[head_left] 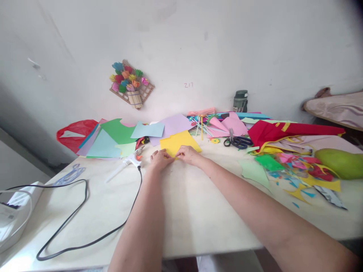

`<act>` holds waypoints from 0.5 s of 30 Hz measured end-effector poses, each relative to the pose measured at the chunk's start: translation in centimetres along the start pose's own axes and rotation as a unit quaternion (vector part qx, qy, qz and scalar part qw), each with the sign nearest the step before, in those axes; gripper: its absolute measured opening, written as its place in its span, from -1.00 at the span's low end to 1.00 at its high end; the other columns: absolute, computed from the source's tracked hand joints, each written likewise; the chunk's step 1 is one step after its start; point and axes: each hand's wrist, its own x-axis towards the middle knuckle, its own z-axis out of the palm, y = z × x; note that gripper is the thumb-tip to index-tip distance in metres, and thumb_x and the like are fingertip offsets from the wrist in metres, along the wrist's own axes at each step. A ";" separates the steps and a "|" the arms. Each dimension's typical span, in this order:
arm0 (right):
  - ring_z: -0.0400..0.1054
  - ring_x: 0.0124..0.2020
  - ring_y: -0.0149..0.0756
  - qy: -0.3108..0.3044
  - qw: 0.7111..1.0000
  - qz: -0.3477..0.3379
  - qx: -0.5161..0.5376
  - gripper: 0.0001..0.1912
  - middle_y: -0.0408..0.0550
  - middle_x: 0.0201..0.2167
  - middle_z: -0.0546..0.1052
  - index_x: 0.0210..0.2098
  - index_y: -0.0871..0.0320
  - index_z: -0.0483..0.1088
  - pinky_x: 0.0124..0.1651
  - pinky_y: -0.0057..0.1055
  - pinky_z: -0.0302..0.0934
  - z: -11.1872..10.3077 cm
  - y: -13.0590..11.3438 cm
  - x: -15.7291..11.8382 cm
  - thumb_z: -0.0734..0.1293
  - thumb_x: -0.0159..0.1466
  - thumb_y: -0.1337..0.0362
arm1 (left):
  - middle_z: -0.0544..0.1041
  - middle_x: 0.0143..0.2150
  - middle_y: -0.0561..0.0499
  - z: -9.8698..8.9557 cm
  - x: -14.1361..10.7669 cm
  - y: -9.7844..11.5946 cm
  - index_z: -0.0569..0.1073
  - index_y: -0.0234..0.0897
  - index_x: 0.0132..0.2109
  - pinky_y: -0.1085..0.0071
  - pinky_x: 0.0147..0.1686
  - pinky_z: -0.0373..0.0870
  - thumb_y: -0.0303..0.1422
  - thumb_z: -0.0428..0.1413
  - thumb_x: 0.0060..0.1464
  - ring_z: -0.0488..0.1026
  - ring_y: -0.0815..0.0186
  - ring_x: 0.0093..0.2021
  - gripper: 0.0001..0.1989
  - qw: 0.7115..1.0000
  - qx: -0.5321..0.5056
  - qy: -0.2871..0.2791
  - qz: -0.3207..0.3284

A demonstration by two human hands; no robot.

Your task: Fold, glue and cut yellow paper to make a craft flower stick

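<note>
A sheet of yellow paper lies on the table between my two hands, its far edge uneven. My left hand has its fingers bent over the near left edge. Close beside it, my right hand pinches the near edge, fingertips drawn together. What exactly is between the fingertips is small, but a narrow yellow strip shows there. Just left of my left hand rests a white hot glue gun with a black cord.
Coloured paper sheets stretch along the wall. Dark-handled scissors lie right of centre, near a red cloth. Paper scraps and a green fruit occupy the right side. A white power strip sits left.
</note>
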 end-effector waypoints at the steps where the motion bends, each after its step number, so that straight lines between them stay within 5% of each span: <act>1: 0.34 -0.32 -0.41 -0.016 1.000 0.005 0.000 -0.83 -0.07 -0.34 0.50 -0.37 0.19 0.49 -0.29 -0.56 0.11 0.2 -0.3 0.2 0.27 0.09 0.33 | 0.29 0.11 0.03 0.0 0.0 0.0 0.47 -0.18 -0.45 0.27 0.06 -0.06 -0.15 0.11 -0.20 0.09 0.16 0.12 -0.79 1.000 -0.001 -0.002 -0.002; 5: 0.35 -0.33 -0.41 -0.084 0.995 0.043 0.005 -0.82 -0.11 -0.36 0.52 -0.36 0.17 0.48 -0.35 -0.58 0.11 -0.4 -1.2 0.8 0.27 0.05 0.35 | 0.32 0.08 0.02 -0.5 0.1 -0.6 0.49 -0.17 -0.41 0.31 0.03 0.01 -0.20 0.10 -0.18 0.14 0.16 0.10 -0.81 1.000 0.017 -0.009 -0.011; 9: 0.36 -0.34 -0.39 -0.117 0.989 0.095 -0.011 -0.81 -0.14 -0.34 0.53 -0.36 0.12 0.48 -0.40 -0.57 0.10 -1.1 -1.9 1.1 0.27 0.04 0.29 | 0.44 -0.07 0.02 -1.5 -0.4 -1.3 0.48 -0.16 -0.35 0.34 -0.05 0.12 -0.25 0.03 -0.11 0.19 0.16 0.06 -0.81 0.997 0.043 0.043 -0.040; 12: 0.35 -0.31 -0.40 -0.105 0.989 0.107 0.001 -0.81 -0.17 -0.31 0.52 -0.35 0.08 0.46 -0.37 -0.57 0.11 -0.9 -2.1 1.1 0.28 0.04 0.24 | 0.49 -0.21 -0.02 -2.0 -1.0 -1.7 0.46 -0.18 -0.35 0.37 -0.21 0.24 -0.20 0.00 -0.08 0.35 0.20 -0.14 -0.77 0.996 0.019 0.072 -0.041; 15: 0.34 -0.29 -0.39 -0.097 0.988 0.121 0.006 -0.80 -0.20 -0.27 0.50 -0.33 0.03 0.45 -0.37 -0.55 0.10 -0.5 -2.2 0.9 0.27 0.05 0.19 | 0.50 -0.44 0.03 -2.1 -1.4 -1.8 0.44 -0.20 -0.32 0.44 -0.43 0.26 -0.11 0.03 -0.11 0.39 0.34 -0.45 -0.71 0.996 -0.057 0.040 -0.057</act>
